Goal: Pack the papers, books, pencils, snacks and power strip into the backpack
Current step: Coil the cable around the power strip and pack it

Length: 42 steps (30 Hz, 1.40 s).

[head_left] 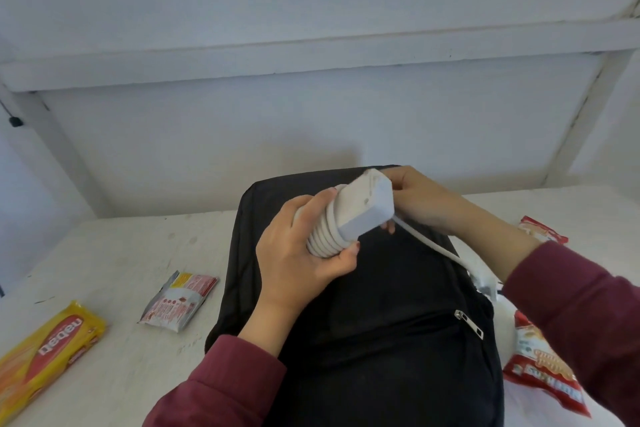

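Between the left hand, curled round its coiled cord, and the right hand, gripping its far end with fingers mostly hidden, one power strip hangs over one backpack; four snack packets flank them, two each side, the right pair partly sleeve-covered

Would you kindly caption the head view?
Left hand and right hand hold the cord-wrapped power strip over the black backpack.

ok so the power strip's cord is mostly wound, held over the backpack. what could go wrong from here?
1. A loose cord tail runs off the power strip to the plug at the edge of the backpack; if the left grip slackens, the coils may unwind.
2. The zipper pull sits on a seam that looks closed, and the right grip is busy too.
3. The trailing plug might snag the red snack bag.
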Each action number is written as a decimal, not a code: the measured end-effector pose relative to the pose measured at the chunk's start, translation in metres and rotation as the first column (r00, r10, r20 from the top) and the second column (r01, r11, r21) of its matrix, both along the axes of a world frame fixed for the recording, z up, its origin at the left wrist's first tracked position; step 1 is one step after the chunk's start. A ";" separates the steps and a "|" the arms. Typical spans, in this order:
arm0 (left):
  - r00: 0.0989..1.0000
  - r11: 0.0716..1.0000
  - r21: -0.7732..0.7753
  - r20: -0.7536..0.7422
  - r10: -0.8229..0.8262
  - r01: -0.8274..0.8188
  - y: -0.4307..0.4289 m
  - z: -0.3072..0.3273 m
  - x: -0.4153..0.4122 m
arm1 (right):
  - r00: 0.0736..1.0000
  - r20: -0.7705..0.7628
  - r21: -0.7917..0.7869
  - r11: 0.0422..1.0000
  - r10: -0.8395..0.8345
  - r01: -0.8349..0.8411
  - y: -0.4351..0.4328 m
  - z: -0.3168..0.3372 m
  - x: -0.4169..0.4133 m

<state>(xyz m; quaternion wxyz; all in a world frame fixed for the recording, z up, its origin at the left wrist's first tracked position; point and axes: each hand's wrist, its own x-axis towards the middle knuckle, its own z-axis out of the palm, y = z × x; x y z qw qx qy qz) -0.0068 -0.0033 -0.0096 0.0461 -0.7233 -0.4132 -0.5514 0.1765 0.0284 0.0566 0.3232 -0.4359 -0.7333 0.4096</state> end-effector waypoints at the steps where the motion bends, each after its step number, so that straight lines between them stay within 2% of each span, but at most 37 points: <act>1: 0.999 1.000 -0.014 0.021 0.025 -0.025 0.000 0.001 0.001 | 1.000 0.020 -0.012 1.000 -0.013 0.013 -0.006 -0.003 0.000; 4: 0.990 0.991 -0.056 0.067 0.128 -0.124 0.002 0.006 0.003 | 0.987 0.153 0.009 0.999 -0.040 0.040 -0.019 -0.008 -0.001; 8: 0.970 0.973 -0.141 0.131 0.203 -0.185 0.008 0.018 0.006 | 0.895 0.431 0.156 0.986 -0.119 0.056 -0.029 -0.010 0.005; 12: 0.962 0.969 -0.161 0.166 0.215 -0.188 0.013 0.031 0.012 | 0.821 0.543 0.243 0.969 -0.174 0.044 -0.045 -0.006 0.012; 16: 0.960 0.965 -0.180 0.173 0.221 -0.190 0.015 0.035 0.014 | 0.713 0.619 0.415 0.908 -0.328 0.057 -0.056 -0.006 0.019; 20: 0.969 0.955 -0.187 0.040 0.242 -0.231 0.018 0.028 0.016 | 0.520 0.721 0.546 0.838 -0.459 -0.018 -0.071 -0.009 0.025; 22: 0.963 0.944 -0.190 -0.051 0.263 -0.268 0.020 0.022 0.017 | 0.434 0.729 0.631 0.766 -0.530 -0.125 -0.077 -0.011 0.023; 24: 0.952 0.942 -0.165 -0.141 0.271 -0.292 0.023 0.015 0.018 | 0.356 0.756 0.638 0.740 -0.549 -0.214 -0.082 -0.006 0.021; 29: 0.909 0.951 -0.055 -0.315 0.273 -0.305 0.028 0.001 0.022 | 0.507 0.697 0.693 0.660 -0.507 -0.292 -0.095 0.011 0.013; 31: 0.904 0.957 -0.026 -0.335 0.264 -0.289 0.029 -0.002 0.024 | 0.513 0.692 0.699 0.651 -0.508 -0.297 -0.097 0.017 0.008; 35: 0.903 0.967 0.001 -0.359 0.237 -0.253 0.026 -0.003 0.022 | 0.415 0.720 0.691 0.633 -0.557 -0.348 -0.093 0.028 0.001; 36: 0.909 0.972 0.008 -0.352 0.224 -0.237 0.025 -0.003 0.022 | 0.423 0.705 0.707 0.615 -0.570 -0.349 -0.089 0.032 0.001; 38: 0.922 0.981 0.030 -0.335 0.193 -0.194 0.023 -0.002 0.020 | 0.497 0.649 0.753 0.578 -0.576 -0.314 -0.083 0.044 0.001; 39: 0.925 0.984 0.042 -0.335 0.179 -0.175 0.022 -0.003 0.020 | 0.520 0.634 0.762 0.578 -0.573 -0.292 -0.081 0.052 0.001; 41: 0.924 0.988 0.059 -0.349 0.156 -0.144 0.020 -0.005 0.017 | 0.513 0.654 0.731 0.639 -0.556 -0.239 -0.075 0.065 0.000; 42: 0.925 0.990 0.065 -0.354 0.139 -0.124 0.019 -0.006 0.016 | 0.551 0.645 0.719 0.664 -0.529 -0.205 -0.070 0.069 0.003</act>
